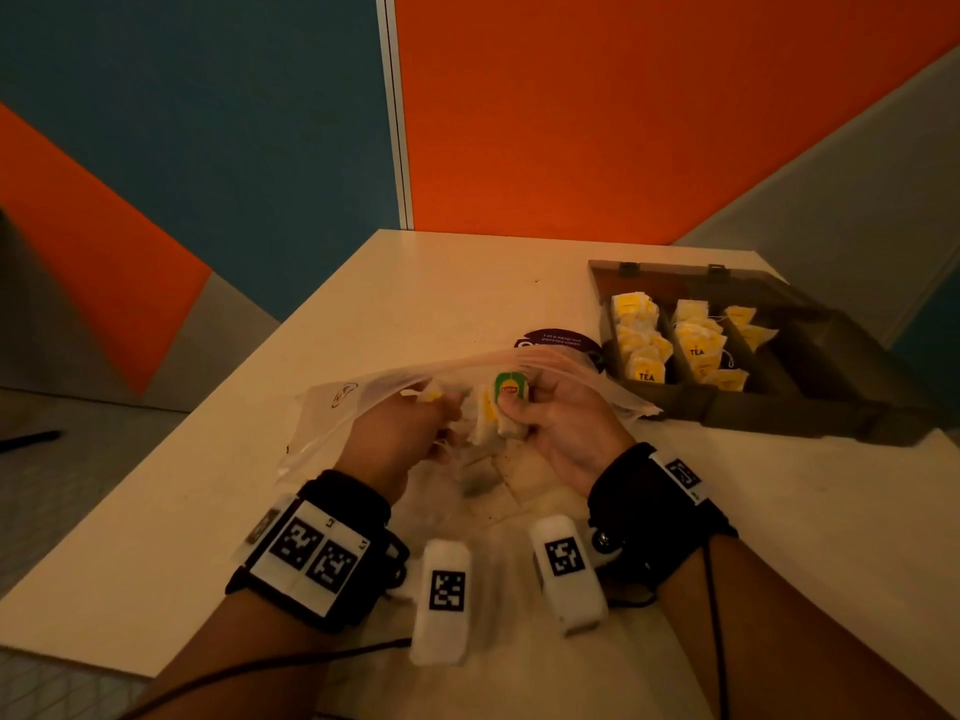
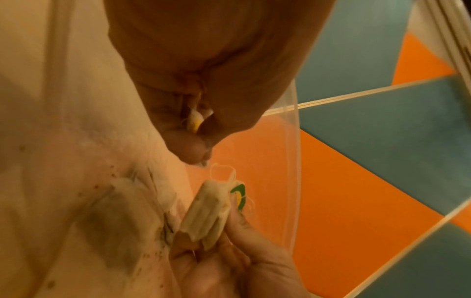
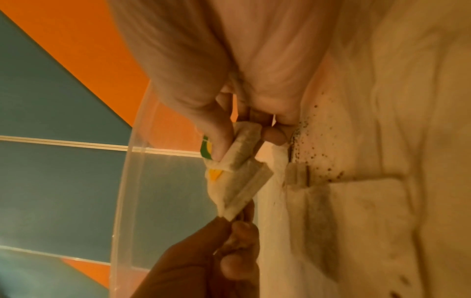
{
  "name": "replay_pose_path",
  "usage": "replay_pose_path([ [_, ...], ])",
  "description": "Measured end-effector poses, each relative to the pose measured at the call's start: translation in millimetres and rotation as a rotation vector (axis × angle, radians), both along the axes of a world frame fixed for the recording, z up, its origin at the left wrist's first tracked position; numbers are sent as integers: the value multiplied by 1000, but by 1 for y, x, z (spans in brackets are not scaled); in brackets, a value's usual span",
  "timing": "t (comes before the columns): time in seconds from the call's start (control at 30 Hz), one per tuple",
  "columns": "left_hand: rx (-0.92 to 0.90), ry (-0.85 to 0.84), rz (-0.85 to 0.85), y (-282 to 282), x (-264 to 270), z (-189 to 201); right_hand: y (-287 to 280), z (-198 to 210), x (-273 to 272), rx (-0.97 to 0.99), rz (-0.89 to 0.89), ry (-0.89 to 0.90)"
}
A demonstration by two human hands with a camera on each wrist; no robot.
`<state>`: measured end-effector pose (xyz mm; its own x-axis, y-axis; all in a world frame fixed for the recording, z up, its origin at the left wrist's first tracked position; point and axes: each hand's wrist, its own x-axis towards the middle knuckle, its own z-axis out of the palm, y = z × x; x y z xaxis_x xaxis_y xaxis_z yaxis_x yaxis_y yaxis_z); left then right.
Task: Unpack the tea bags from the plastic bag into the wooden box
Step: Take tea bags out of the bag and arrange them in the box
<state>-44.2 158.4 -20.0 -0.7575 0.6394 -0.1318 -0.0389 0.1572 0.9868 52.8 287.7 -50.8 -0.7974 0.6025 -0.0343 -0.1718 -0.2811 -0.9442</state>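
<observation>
A clear plastic bag (image 1: 358, 413) lies open on the white table (image 1: 467, 283), and both hands are inside its mouth. My right hand (image 1: 519, 402) pinches a small bunch of tea bags (image 1: 506, 407) with a green and yellow tag (image 2: 238, 193); thumb on top (image 3: 219, 141). My left hand (image 1: 441, 413) is curled into a fist, with a bit of yellow-tagged tea bag (image 2: 195, 123) showing between its fingers. More tea bags (image 3: 318, 211) lie flat in the bag among loose tea crumbs. The open wooden box (image 1: 727, 407) stands to the right, with tea bags (image 1: 644, 345) in its compartments.
A round purple sticker (image 1: 561, 340) is on the table between the bag and the box. Orange and blue wall panels rise behind the table's far edge. The table's left edge runs diagonally, with floor beyond it.
</observation>
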Motion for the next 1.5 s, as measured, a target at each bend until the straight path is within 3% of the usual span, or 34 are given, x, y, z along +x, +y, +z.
replay_pose_path([
  [0.3, -158, 277, -7, 0, -5, 4, -1, 2, 1, 64, -26, -55],
  [0.63, -98, 418, 54, 6, -4, 3, -7, 11, 6, 112, 17, -28],
  [0.97, -84, 390, -113, 4, -5, 12, -7, 13, 8, 185, -21, -43],
  [1.27, 92, -21, -227, -1, 2, 11, -6, 11, 6, 76, -43, 2],
  [1.5, 122, -15, -18, -1, 6, 1, -5, 12, 4, 22, -83, -39],
])
